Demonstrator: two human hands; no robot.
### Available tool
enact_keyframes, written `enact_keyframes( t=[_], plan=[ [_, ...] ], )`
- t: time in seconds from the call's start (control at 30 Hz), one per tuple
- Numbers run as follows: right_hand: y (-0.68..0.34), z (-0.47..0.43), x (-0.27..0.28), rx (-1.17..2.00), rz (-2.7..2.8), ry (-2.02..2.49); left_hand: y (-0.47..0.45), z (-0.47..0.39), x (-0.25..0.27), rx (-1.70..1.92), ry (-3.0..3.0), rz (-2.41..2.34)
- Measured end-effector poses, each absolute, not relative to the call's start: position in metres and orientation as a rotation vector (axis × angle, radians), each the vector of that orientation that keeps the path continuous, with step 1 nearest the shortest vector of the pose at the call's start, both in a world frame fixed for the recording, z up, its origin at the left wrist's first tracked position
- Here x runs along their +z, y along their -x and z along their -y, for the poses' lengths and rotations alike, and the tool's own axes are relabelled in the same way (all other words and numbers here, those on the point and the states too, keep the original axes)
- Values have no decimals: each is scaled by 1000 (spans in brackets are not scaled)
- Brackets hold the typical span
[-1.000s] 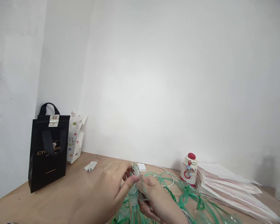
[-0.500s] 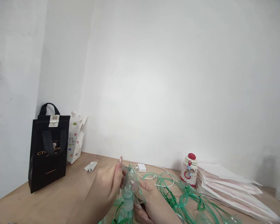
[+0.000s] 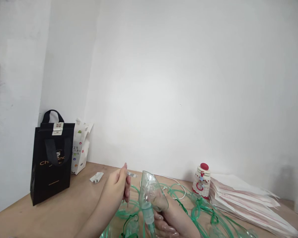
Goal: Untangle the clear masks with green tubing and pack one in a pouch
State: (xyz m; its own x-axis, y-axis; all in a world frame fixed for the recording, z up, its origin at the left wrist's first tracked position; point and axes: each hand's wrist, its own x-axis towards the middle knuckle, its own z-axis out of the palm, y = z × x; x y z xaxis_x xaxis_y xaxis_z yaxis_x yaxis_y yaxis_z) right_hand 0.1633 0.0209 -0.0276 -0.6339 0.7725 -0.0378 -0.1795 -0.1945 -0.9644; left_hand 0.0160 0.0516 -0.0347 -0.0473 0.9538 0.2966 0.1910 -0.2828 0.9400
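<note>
My right hand (image 3: 165, 226) is closed round a clear green-tinted nebulizer mask (image 3: 149, 186), held upright above the table with its cup and connector pointing down. To the left of the mask, my left hand (image 3: 118, 183) pinches a small silvery strip (image 3: 132, 174) between thumb and fingers; the strip stands apart from the mask. Beneath both hands lie green tubes (image 3: 198, 211) in loose coils. Another clear mask (image 3: 132, 227) with a green strap is partly visible at the bottom edge.
A black paper bag (image 3: 53, 165) and a white printed bag (image 3: 79, 147) stand at the left. A crumpled white scrap (image 3: 96, 177) lies nearby. At the right are a white jar with a red lid (image 3: 201, 181) and stacked papers (image 3: 243, 195). A white cable (image 3: 181, 186) runs behind the tubes.
My left hand has drawn away to the left from the mask with the silvery strip in it. The mask has moved right and turned, showing more of its face.
</note>
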Motion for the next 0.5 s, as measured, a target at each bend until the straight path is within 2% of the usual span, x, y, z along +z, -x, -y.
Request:
enact_keyframes(
  t=[0.1, 0.3, 0.5],
  plan=[
    [-166, -23, -25, 1819, 1358, 691, -9, -69, -47, 1363, -1605, -1395],
    [-172, -27, -21, 1413, 1185, 689, -1, -89, -68, 1126, -1815, -1599],
    [-172, -28, -21, 1148, 1129, 781, -18, -48, -42, 1185, -2022, -1224]
  ],
)
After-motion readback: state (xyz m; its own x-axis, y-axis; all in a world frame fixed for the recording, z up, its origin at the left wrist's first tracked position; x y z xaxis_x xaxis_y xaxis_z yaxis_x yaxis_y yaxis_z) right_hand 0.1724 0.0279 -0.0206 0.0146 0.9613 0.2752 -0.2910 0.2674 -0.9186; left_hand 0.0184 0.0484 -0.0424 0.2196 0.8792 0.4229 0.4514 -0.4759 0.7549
